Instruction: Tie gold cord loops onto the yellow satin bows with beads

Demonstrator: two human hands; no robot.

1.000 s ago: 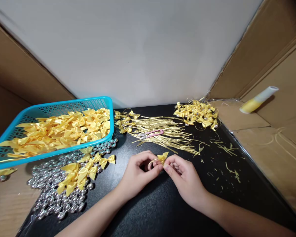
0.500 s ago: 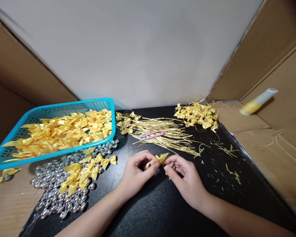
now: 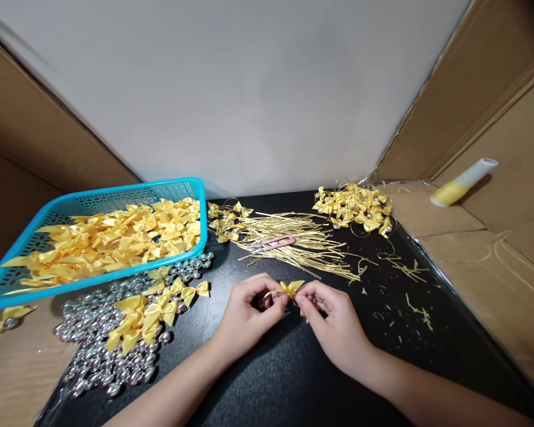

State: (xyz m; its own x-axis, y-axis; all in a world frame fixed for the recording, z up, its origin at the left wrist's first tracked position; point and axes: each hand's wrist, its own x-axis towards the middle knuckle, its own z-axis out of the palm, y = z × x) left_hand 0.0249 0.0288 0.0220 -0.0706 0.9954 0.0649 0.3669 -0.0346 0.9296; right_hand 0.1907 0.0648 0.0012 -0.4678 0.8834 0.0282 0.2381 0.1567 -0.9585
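Both my hands meet over the middle of the black table. My left hand and my right hand pinch a small yellow ribbon bow between their fingertips, with a thin gold wire looped at its left side. The fingers of both hands are curled closed round the bow. Just behind the hands lies a bundle of gold wires with a pink clip on it.
A blue basket full of yellow bows stands at the left, tilted. Silver beads and loose bows lie in front of it. A heap of finished bows sits at the back right. Cardboard walls flank the table; a yellow-white tube lies at the right.
The bow between my fingertips has turned and dropped slightly, lying flatter now. My hands stay in nearly the same spot.
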